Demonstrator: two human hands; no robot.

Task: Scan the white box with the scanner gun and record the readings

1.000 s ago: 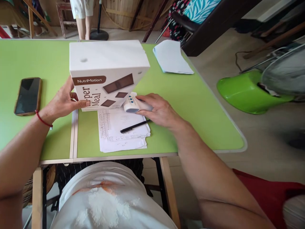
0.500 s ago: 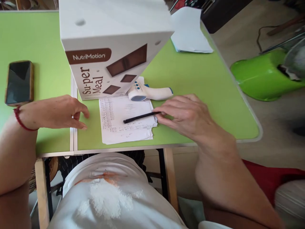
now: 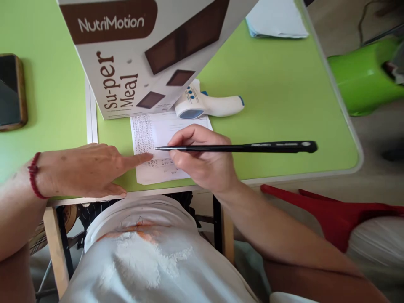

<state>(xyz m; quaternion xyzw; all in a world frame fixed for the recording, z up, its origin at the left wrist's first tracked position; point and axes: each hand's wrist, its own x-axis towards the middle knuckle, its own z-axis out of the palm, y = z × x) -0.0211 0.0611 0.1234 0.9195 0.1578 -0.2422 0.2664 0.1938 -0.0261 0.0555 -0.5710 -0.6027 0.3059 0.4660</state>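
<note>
Between the thumb and fingers of my right hand [image 3: 202, 160] is a slim black pen [image 3: 252, 147], its tip over the handwritten columns on a stack of white paper sheets [image 3: 167, 126]. The pen's barrel points to the right, nearly level across the view. My left hand [image 3: 88, 170] rests flat at the table's front edge, holding nothing. Its index finger stretches onto the paper close to the pen tip, and its thumb is apart below. Just behind the paper lies a white infrared thermometer [image 3: 217, 105] with blue trim.
A tall white NutriMotion box [image 3: 126, 54] stands on the green table [image 3: 271, 84] behind the paper. At the left lies a phone [image 3: 12, 92]. Folded white sheets [image 3: 277, 21] are at the back right. Past the right edge sit a green bin [image 3: 362, 75] and a red chair [image 3: 315, 210].
My right hand has brought the pen left over the paper and turned it into a writing grip. My left hand has moved right, its index finger now on the sheet. The view has come closer.
</note>
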